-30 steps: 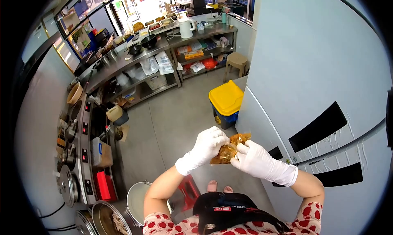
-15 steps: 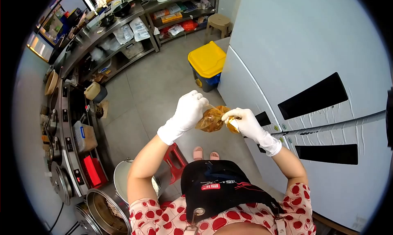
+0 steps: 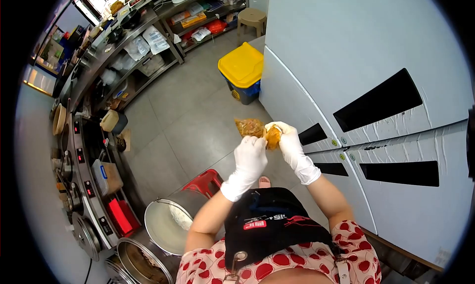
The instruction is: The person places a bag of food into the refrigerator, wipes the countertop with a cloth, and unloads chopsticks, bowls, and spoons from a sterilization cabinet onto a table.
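Right now, a clear plastic bag [image 3: 250,127] of orange-brown food is held up in the air over the grey tiled floor [image 3: 168,113]. Both gloved hands are clamped on it, close together: the left hand [image 3: 251,158] grips its near edge, the right hand [image 3: 288,140] its right end. Nearer, to the left, a red stool [image 3: 210,179] stands beside a big pot [image 3: 161,224]. A yellow-lidded bin [image 3: 241,69] stands farther off, against a pale cabinet [image 3: 316,51] filling the right side. A steel stove [image 3: 84,171] lines the left; a cluttered metal table [image 3: 147,18] stands at the far left.
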Available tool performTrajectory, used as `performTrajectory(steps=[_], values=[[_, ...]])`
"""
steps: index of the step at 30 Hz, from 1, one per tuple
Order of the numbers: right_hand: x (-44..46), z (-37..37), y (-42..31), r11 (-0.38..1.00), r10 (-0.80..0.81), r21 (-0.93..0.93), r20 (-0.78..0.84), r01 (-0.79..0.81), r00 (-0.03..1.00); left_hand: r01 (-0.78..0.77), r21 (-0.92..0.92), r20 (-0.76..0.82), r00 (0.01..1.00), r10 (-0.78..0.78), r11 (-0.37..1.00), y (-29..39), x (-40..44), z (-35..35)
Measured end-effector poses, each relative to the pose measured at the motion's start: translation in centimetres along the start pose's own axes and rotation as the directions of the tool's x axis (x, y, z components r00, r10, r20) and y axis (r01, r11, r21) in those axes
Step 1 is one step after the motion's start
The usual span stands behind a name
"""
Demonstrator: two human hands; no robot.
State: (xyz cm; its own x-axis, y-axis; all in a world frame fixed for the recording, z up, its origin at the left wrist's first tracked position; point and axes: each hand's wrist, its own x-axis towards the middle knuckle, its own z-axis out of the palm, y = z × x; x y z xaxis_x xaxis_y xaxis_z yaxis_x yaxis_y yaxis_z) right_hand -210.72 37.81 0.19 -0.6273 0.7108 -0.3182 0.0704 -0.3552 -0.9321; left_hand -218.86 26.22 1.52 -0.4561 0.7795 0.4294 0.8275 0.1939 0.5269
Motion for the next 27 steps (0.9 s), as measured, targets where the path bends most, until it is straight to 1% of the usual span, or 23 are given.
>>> performTrajectory(steps=[1, 2, 3, 5, 6, 7, 10, 11, 13, 16, 17, 18, 19, 20, 21, 22, 24, 27], values=[[-0.2, 0.2, 0.5, 0.999, -0.018, -0.036, -0.014, 0.017, 1.000, -0.001, -0.033, -0.065, 0.998, -0.001, 0.999, 0.5, -0.7, 0.7], [-0.4, 0.3, 0.8, 0.997, -0.036, -0.073, -0.027, 0.034, 0.999, 0.019, -0.033, -0.084, 0.996, -0.022, 0.999, 0.8, -1.4, 1.4], [-0.5, 0.2, 1.1, 0.998, -0.001, -0.063, 0.002, 0.001, 1.000, 0.011, -0.041, -0.105, 0.994, -0.015, 0.999, 1.1, -1.9, 1.8], [-0.6, -0.8, 1.4, 0.976, 0.157, 0.145, 0.063, -0.165, 0.986, -0.024, -0.023, -0.137, 0.990, 0.020, 0.999, 1.6, -2.6, 2.0], [-0.7, -1.1, 1.2, 0.938, 0.228, 0.241, 0.105, -0.247, 0.968, -0.050, 0.001, -0.149, 0.988, 0.049, 0.999, 2.0, -2.9, 2.0], [-1.1, -1.3, 0.8, 0.900, 0.279, 0.300, 0.162, -0.317, 0.946, -0.077, 0.024, -0.160, 0.984, 0.080, 0.997, 2.3, -3.1, 1.9], [-2.2, -1.9, -0.1, 0.853, 0.322, 0.343, 0.248, -0.394, 0.914, -0.137, 0.037, -0.180, 0.973, 0.141, 0.990, 2.7, -3.5, 1.5], [-2.2, -2.3, 0.4, 0.838, 0.337, 0.351, 0.271, -0.419, 0.902, -0.148, 0.030, -0.172, 0.973, 0.151, 0.988, 2.7, -3.7, 1.4], [-2.6, -2.4, 0.9, 0.811, 0.356, 0.398, 0.245, -0.429, 0.902, -0.178, 0.013, -0.156, 0.972, 0.178, 0.984, 2.4, -4.1, 1.4], [-3.0, -2.8, 2.2, 0.793, 0.369, 0.434, 0.216, -0.427, 0.904, -0.186, -0.068, -0.056, 0.982, 0.182, 0.980, 1.9, -3.9, 0.9], [-3.1, -2.9, 2.8, 0.792, 0.370, 0.438, 0.211, -0.426, 0.905, -0.147, -0.186, -0.013, 0.989, 0.147, 0.972, 1.8, -3.7, 0.2], [-3.1, -3.0, 3.5, 0.824, 0.354, 0.395, 0.200, -0.406, 0.913, -0.041, -0.276, 0.028, 0.998, 0.051, 0.960, 2.1, -3.6, -0.3], [-3.1, -3.1, 4.2, 0.853, 0.339, 0.350, 0.190, -0.386, 0.921, 0.119, -0.398, 0.090, 0.992, -0.091, 0.910, 2.5, -3.3, -0.6], [-3.1, -3.2, 4.6, 0.879, 0.324, 0.304, 0.183, -0.366, 0.928, 0.277, -0.500, 0.169, 0.960, -0.222, 0.820, 2.7, -2.9, -0.8], [-3.8, -2.4, 3.0, 0.932, 0.334, 0.118, 0.079, -0.342, 0.939, 0.424, -0.433, 0.160, 0.905, -0.395, 0.796, 2.3, -3.1, 0.6], [-4.3, -1.7, 3.6, 0.963, 0.236, 0.131, 0.002, -0.234, 0.972, 0.547, -0.434, 0.248, 0.837, -0.488, 0.716, 2.3, -2.6, 1.0], [-4.8, -0.6, 4.2, 0.990, 0.139, 0.014, -0.124, -0.139, 0.982, 0.536, -0.273, 0.403, 0.818, -0.411, 0.799, 1.3, -1.5, 1.3], [-4.8, -0.7, 6.2, 0.993, 0.115, 0.026, -0.141, -0.113, 0.983, 0.733, -0.282, 0.631, 0.627, -0.456, 0.619, 1.0, -0.6, 1.1]])
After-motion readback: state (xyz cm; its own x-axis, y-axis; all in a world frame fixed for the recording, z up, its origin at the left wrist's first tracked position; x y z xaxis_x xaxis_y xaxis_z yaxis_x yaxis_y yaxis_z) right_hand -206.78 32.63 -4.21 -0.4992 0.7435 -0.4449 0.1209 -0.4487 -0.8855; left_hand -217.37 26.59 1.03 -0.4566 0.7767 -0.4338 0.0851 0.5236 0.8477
